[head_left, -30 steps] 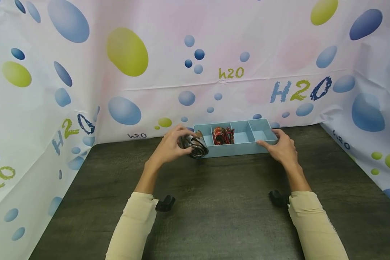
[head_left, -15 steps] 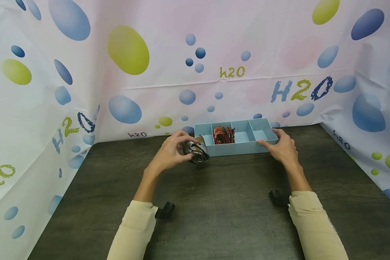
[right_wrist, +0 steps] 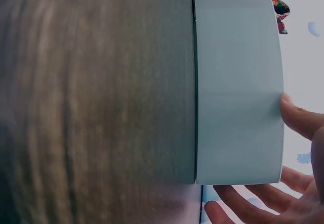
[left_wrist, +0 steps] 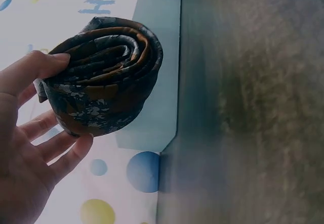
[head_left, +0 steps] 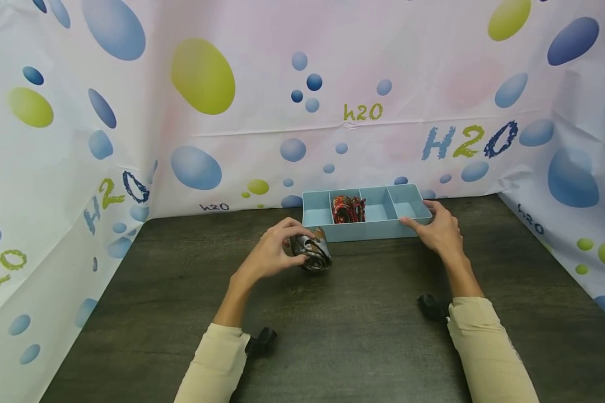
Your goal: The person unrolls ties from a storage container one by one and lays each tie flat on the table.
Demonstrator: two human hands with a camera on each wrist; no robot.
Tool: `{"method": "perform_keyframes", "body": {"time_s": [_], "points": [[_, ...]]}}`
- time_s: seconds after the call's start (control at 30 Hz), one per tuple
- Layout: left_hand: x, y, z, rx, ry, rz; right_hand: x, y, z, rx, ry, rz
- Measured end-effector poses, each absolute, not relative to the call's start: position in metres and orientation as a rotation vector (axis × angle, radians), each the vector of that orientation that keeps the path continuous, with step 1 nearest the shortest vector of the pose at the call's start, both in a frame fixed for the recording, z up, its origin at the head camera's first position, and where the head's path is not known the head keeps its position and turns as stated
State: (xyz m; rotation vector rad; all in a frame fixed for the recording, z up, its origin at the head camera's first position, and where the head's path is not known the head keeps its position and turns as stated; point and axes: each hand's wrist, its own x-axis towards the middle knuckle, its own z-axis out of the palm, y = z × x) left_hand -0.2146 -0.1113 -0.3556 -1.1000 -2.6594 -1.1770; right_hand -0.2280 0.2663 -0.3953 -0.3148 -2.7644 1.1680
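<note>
A rolled dark patterned cloth (head_left: 312,252) is pinched between the thumb and fingers of my left hand (head_left: 272,250), just in front of the blue box's left end. The left wrist view shows the spiral end of the roll (left_wrist: 109,77), with the left hand (left_wrist: 33,133) around one side. My right hand (head_left: 440,229) grips the right end of the light blue divided box (head_left: 363,230), thumb on its front rim. In the right wrist view the thumb touches the box (right_wrist: 240,92) edge and the other fingers of the right hand (right_wrist: 298,173) lie around its end.
A red patterned rolled cloth (head_left: 348,210) sits in the box's second compartment from the left. The box stands at the back of the dark wooden table (head_left: 343,324), close to a white printed sheet (head_left: 262,112) that hangs behind and at both sides.
My left hand has drawn the dark roll away from the box's left end, toward the front and slightly right. The right hand and the box have hardly moved.
</note>
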Motion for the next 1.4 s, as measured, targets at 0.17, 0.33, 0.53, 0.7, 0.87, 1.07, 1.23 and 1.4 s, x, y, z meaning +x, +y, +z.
{"method": "perform_keyframes", "body": {"time_s": [0.17, 0.33, 0.53, 0.7, 0.87, 1.07, 1.23, 1.4], "points": [[-0.212, -0.11, -0.364, -1.121, -2.686, -1.19, -0.229, 0.265, -0.397, -0.312, -2.776, 1.172], [-0.21, -0.109, -0.37, -1.123, -2.685, -1.209, -0.229, 0.265, -0.398, -0.322, -2.777, 1.173], [-0.207, -0.108, -0.376, -1.116, -2.703, -1.232, -0.228, 0.264, -0.4, -0.314, -2.769, 1.188], [-0.207, -0.107, -0.378, -1.117, -2.729, -1.22, -0.227, 0.265, -0.4, -0.315, -2.777, 1.207], [-0.209, -0.105, -0.379, -1.114, -2.753, -1.211, -0.226, 0.268, -0.398, -0.294, -2.8, 1.19], [-0.21, -0.104, -0.38, -1.115, -2.756, -1.217, -0.223, 0.269, -0.394, -0.263, -2.809, 1.174], [-0.211, -0.104, -0.38, -1.115, -2.749, -1.23, -0.218, 0.265, -0.383, -0.212, -2.755, 1.063], [-0.211, -0.105, -0.381, -1.104, -2.753, -1.236, -0.211, 0.253, -0.367, -0.024, -2.645, 0.973]]}}
